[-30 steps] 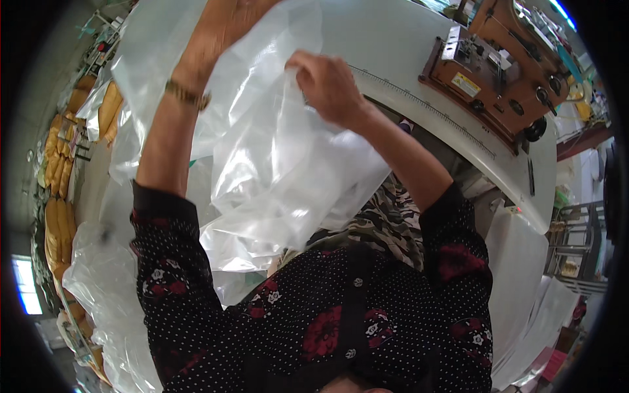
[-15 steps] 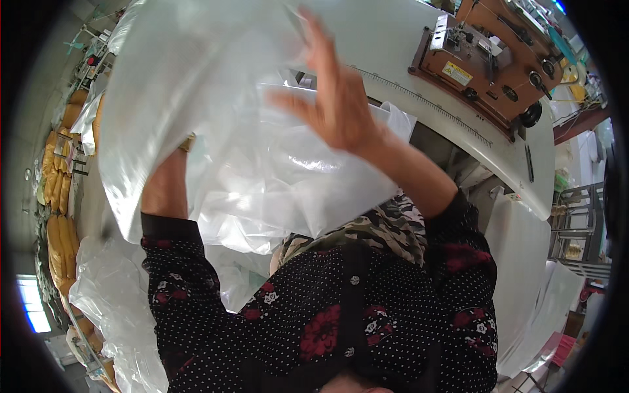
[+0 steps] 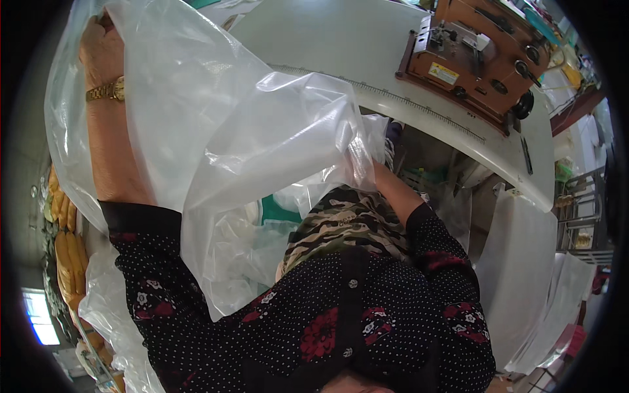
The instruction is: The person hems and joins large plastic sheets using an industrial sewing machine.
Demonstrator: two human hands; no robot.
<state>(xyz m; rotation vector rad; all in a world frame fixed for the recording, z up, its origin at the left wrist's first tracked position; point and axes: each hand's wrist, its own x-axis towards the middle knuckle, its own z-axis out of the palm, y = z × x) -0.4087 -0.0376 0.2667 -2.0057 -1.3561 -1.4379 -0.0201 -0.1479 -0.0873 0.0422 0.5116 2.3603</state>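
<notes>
A large sheet of clear plastic film (image 3: pixel 177 85), perhaps a bag, spreads from the upper left across to my right side in loose folds. My left arm is stretched far up and left, with a gold-coloured watch on the wrist. At the film's upper left part, my left hand (image 3: pixel 103 52) has its fingers curled closed on the plastic. My right hand (image 3: pixel 359 167) is low, near my lap, at the film's right end. Bunched plastic covers its fingers, so their grip is hidden.
Ahead stands a pale worktable (image 3: pixel 308 39) with a ruler strip (image 3: pixel 406 101) along its near edge. On its right are a brown machine (image 3: pixel 458 72) and a dark, pen-like tool (image 3: pixel 527 155). More clear plastic (image 3: pixel 114 314) lies at lower left, near stacked yellowish sacks (image 3: pixel 69 255).
My left hand has moved up and left, drawing the film with it. My right hand has dropped from above the film, fingers spread, to beside my lap under the plastic.
</notes>
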